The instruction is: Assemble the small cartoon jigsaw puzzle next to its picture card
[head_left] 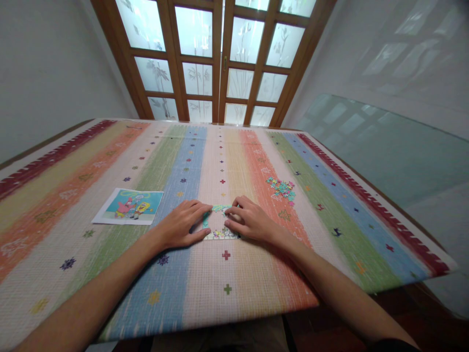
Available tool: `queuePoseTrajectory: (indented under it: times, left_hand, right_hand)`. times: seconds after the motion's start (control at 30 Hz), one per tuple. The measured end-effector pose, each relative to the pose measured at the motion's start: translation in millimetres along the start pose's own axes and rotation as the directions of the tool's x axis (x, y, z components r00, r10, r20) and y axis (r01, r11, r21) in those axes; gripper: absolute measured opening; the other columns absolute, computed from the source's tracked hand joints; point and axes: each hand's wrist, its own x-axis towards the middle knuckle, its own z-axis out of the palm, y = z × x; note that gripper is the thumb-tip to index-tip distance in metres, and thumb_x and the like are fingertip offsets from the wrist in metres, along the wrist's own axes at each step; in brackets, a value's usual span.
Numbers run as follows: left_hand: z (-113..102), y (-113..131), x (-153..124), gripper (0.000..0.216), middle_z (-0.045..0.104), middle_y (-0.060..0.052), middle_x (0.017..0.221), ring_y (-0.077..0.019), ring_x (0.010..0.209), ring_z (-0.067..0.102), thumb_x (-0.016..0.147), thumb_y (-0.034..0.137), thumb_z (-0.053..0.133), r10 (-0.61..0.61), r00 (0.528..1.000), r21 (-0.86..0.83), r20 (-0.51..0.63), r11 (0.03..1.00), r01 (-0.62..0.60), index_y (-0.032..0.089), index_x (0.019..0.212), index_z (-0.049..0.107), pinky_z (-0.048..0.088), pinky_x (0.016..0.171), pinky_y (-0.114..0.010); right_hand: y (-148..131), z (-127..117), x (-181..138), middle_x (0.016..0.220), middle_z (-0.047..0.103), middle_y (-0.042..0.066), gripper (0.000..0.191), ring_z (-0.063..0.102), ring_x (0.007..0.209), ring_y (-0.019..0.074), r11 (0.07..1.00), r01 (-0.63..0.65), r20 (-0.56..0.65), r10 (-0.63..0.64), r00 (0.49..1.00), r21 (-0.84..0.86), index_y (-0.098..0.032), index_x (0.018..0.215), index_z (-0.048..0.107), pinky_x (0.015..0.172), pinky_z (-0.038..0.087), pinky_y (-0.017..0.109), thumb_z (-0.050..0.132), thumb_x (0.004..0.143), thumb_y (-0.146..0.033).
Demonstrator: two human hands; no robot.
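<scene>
1. A small, partly assembled jigsaw puzzle (220, 225) is seen at the centre of the frame, lying flat on the striped tablecloth (227, 274). Only its frame looks joined up: a greenish top edge, a multicoloured bottom edge, and the cloth showing through the middle.
2. The puzzle's left and right sides are covered by the hands, so those edges can't be made out. The print on the pieces is too small to read.
3. The left hand (181, 226) is laid flat against the puzzle's left side, fingers stretched out and touching the top and bottom edges; nothing is gripped.
4. The right hand (249, 220) is pressed on the right side, fingers curled, tips on the top edge. Whether a piece is pinched under them can't be told.
5. A loose pile of pieces (281, 188) is spotted right of centre, just above the right hand, and a cartoon reference picture (129, 206) is seen left of centre.
</scene>
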Motion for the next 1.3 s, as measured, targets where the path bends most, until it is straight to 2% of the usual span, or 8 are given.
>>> queuePoseTrajectory:
  times: [0.17, 0.57, 0.7, 0.8, 0.97, 1.07, 1.17, 1.3]
  left_hand:
    - [0, 0, 0, 0.044, 0.067, -0.013, 0.122, -0.0296, 0.113, 0.061, 0.098, 0.04, 0.058, -0.016, 1.0, -0.002, 0.017, 1.0, 0.016, 0.015, 0.134, 0.051, 0.05, 0.099, -0.045]
    - [0, 0, -1, 0.047, 0.066, -0.013, 0.125, -0.0297, 0.114, 0.061, 0.099, 0.041, 0.057, -0.037, 0.999, 0.001, 0.023, 0.999, 0.037, 0.016, 0.137, 0.05, 0.05, 0.099, -0.045]
    - [-1, -1, -1, 0.047, 0.066, -0.014, 0.126, -0.0298, 0.115, 0.06, 0.099, 0.041, 0.057, -0.028, 0.999, 0.007, 0.024, 1.0, 0.028, 0.016, 0.138, 0.05, 0.05, 0.1, -0.046]
    - [-1, -2, -1, 0.047, 0.066, -0.014, 0.126, -0.03, 0.116, 0.06, 0.099, 0.041, 0.056, -0.021, 1.0, 0.012, 0.013, 1.0, 0.021, 0.016, 0.138, 0.049, 0.05, 0.1, -0.046]
    - [0, -2, -1, 0.047, 0.066, -0.014, 0.126, -0.0302, 0.115, 0.061, 0.099, 0.04, 0.056, -0.015, 1.0, 0.009, 0.003, 1.0, 0.015, 0.016, 0.138, 0.05, 0.051, 0.099, -0.047]
    - [0, -2, -1, 0.047, 0.066, -0.014, 0.127, -0.03, 0.115, 0.061, 0.099, 0.04, 0.057, -0.012, 1.0, 0.002, 0.0, 1.0, 0.012, 0.017, 0.139, 0.049, 0.051, 0.1, -0.047]
    - [0, -2, -1, 0.047, 0.066, -0.013, 0.127, -0.0299, 0.115, 0.061, 0.099, 0.041, 0.056, -0.013, 1.0, -0.006, 0.004, 1.0, 0.013, 0.018, 0.139, 0.049, 0.051, 0.1, -0.047]
    - [-1, -1, 0, 0.047, 0.066, -0.013, 0.127, -0.0301, 0.114, 0.061, 0.098, 0.041, 0.057, -0.025, 1.0, -0.014, 0.013, 1.0, 0.026, 0.018, 0.139, 0.049, 0.052, 0.1, -0.048]
  right_hand:
    - [4, -5, 1, 0.104, 0.062, 0.01, 0.028, 0.057, 0.099, 0.0245, 1.0, -0.018, 0.008, 0.017, 1.0, 0.011, -0.019, 0.119, 0.068, 0.088, 0.049, 0.039, 0.063, 0.096, -0.034]
    - [5, -6, -1, 0.101, 0.063, 0.01, 0.02, 0.058, 0.094, 0.0229, 0.999, -0.044, -0.029, 0.044, 0.999, -0.009, -0.018, 0.109, 0.071, 0.084, 0.048, 0.037, 0.06, 0.097, -0.03]
    - [19, -13, 0, 0.104, 0.066, 0.011, 0.022, 0.059, 0.1, 0.0252, 0.996, -0.077, -0.071, 0.074, 0.995, -0.051, -0.019, 0.112, 0.071, 0.089, 0.048, 0.039, 0.057, 0.1, -0.031]
    - [40, -23, -2, 0.102, 0.067, 0.011, 0.022, 0.061, 0.098, 0.0256, 0.982, -0.165, -0.099, 0.156, 0.983, -0.089, -0.019, 0.111, 0.072, 0.089, 0.049, 0.039, 0.055, 0.1, -0.028]
    - [88, -60, -15, 0.099, 0.07, 0.012, 0.017, 0.063, 0.097, 0.0264, 0.903, -0.359, -0.074, 0.352, 0.933, -0.236, -0.019, 0.097, 0.075, 0.088, 0.047, 0.038, 0.057, 0.094, -0.021]
    - [110, -85, -28, 0.091, 0.071, 0.01, 0.015, 0.065, 0.088, 0.0242, 0.81, -0.486, -0.039, 0.502, 0.864, -0.328, -0.018, 0.092, 0.076, 0.081, 0.046, 0.033, 0.061, 0.087, -0.016]
    - [121, -102, -40, 0.083, 0.072, 0.007, 0.014, 0.065, 0.08, 0.0217, 0.76, -0.551, 0.016, 0.591, 0.806, -0.344, -0.019, 0.087, 0.077, 0.073, 0.044, 0.029, 0.064, 0.083, -0.016]
    - [124, -109, -48, 0.08, 0.073, 0.006, 0.012, 0.066, 0.074, 0.0198, 0.728, -0.611, 0.049, 0.654, 0.755, -0.312, -0.02, 0.088, 0.078, 0.066, 0.042, 0.027, 0.069, 0.085, -0.026]
